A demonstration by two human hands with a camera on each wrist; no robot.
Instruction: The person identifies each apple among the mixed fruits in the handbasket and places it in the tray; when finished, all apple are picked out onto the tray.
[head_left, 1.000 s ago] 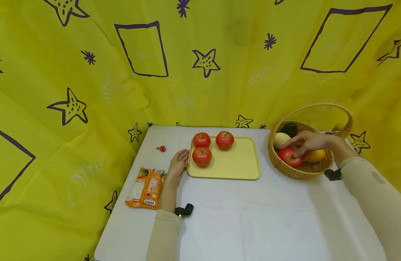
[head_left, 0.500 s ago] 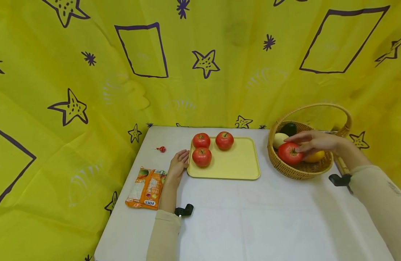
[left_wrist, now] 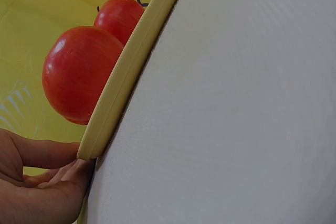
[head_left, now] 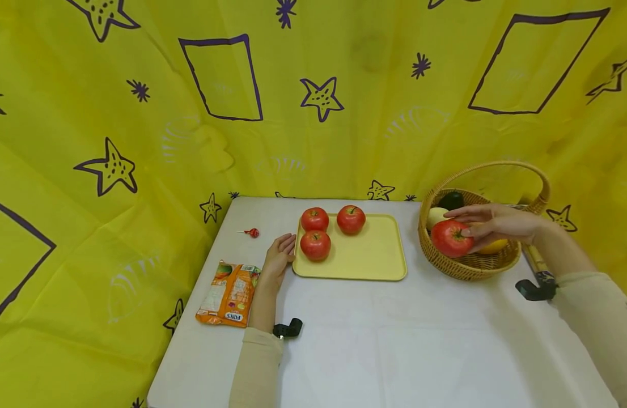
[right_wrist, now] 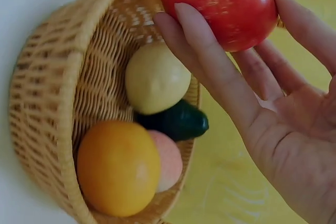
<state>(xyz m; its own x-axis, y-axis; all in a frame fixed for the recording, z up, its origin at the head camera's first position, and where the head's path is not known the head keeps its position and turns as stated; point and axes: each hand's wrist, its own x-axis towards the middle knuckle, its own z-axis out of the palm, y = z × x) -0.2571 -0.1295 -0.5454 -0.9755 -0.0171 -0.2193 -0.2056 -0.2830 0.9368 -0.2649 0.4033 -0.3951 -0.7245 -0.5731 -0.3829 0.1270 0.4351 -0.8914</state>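
Note:
My right hand (head_left: 509,222) holds a red apple (head_left: 450,239) just over the wicker basket (head_left: 458,271). In the right wrist view, fingers are curled round that apple, stem side toward the hand. Inside the basket are a pale yellow round fruit (right_wrist: 157,78), a dark green fruit (right_wrist: 181,121), an orange-yellow fruit (right_wrist: 118,169) and a pinkish fruit (right_wrist: 167,160), partly hidden. At the left edge of the yellow tray (head_left: 367,255), my left hand (head_left: 279,258) pinches the rim. Three more red apples, one nearest that hand (head_left: 316,245), sit on the tray's left half.
A lollipop (head_left: 252,233) lies left of the tray. Closer to me is an orange snack bag (head_left: 229,294), beside my left forearm. The basket's tall handle (head_left: 497,164) arches over it. A yellow curtain (head_left: 369,141) hangs behind the white table (head_left: 395,351).
My right hand has raised the apple from among the basket's fruit and shifted it slightly left, toward the basket's near rim. The left hand and tray have stayed in place.

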